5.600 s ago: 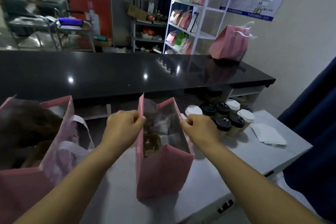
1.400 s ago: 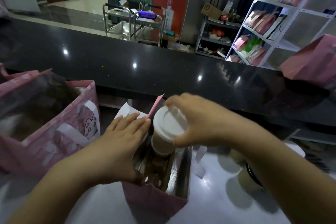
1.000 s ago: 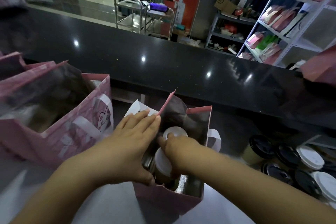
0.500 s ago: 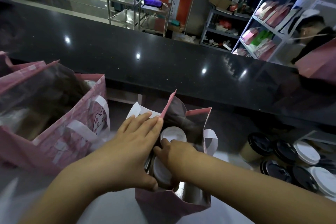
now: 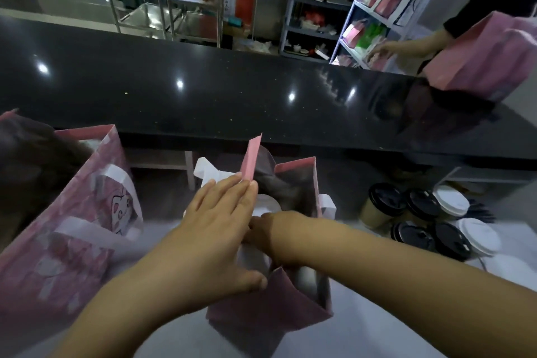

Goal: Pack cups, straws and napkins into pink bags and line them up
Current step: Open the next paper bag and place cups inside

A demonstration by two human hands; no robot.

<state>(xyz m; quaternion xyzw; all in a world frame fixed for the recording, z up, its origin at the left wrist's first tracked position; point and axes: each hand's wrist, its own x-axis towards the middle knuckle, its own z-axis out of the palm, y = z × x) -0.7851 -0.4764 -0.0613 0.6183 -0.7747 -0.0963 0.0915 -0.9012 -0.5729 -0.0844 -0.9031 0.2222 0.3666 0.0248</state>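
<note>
The cup [image 5: 247, 254], held above the bag mouth a second ago, now sits inside the centre pink bag [image 5: 290, 311], so that placement looks nearly complete. The right hand [image 5: 276, 234] covers it, grip hidden. The left hand [image 5: 215, 229], fingers straight, presses the bag's left wall.

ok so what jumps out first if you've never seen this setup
Both hands work at the open pink bag in the middle: the left hand lies flat against its wall, the right hand reaches inside. A second pink bag stands left, lidded cups cluster right.
</note>
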